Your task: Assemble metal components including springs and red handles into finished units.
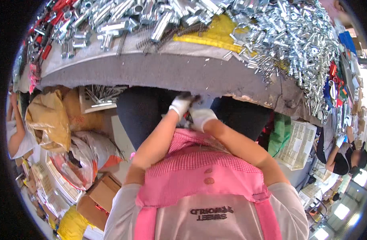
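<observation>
Both hands wear white gloves and work close together over my lap, just below the table's near edge. My left hand (pixel 180 105) is closed around something dark and small that I cannot make out. Its fingertips are smeared by motion. Beside it, a little nearer to me, my right hand (pixel 202 118) is also closed, its fingers turned in toward the left hand. What it grips is mostly hidden. The pink checked apron (pixel 203 172) lies under my wrists.
Metal tubes (pixel 163 26) and a heap of small shiny metal parts (pixel 295 44) cover the table (pixel 151 68), with a yellow bag (pixel 215 34) between. Sacks (pixel 51 120) and a cardboard box (pixel 97 198) stand left, a white crate (pixel 297 144) right. Other people (pixel 345 160) sit on both sides.
</observation>
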A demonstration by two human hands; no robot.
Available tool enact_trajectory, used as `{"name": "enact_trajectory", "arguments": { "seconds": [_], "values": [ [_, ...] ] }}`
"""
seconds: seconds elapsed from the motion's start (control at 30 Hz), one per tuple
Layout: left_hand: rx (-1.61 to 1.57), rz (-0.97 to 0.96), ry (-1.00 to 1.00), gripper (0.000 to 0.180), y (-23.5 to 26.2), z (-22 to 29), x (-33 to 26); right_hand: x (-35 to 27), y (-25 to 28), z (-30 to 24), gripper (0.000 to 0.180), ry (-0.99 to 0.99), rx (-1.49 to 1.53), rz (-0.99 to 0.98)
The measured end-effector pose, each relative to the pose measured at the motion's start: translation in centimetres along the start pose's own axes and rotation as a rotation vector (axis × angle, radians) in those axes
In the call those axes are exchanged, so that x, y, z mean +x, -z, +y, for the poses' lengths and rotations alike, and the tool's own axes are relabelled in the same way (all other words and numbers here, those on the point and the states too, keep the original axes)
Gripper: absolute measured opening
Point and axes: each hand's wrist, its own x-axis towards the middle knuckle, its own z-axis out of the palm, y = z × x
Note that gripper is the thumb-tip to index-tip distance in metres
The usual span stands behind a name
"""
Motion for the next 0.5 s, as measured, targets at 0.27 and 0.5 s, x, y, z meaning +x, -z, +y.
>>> {"name": "enact_trajectory", "arguments": {
  "seconds": [0.27, 0.5],
  "values": [
    [0.016, 0.358, 0.254, 0.042, -3.6, 4.2, -3.0, -3.3, 0.4, 0.1, 0.028, -0.200, 0.111, 0.030],
    [0.060, 0.298, 0.344, 0.038, -4.8, 2.2, -1.6, -2.3, -0.5, 0.9, 0.026, -0.165, 0.125, -0.001]
  ]
}}
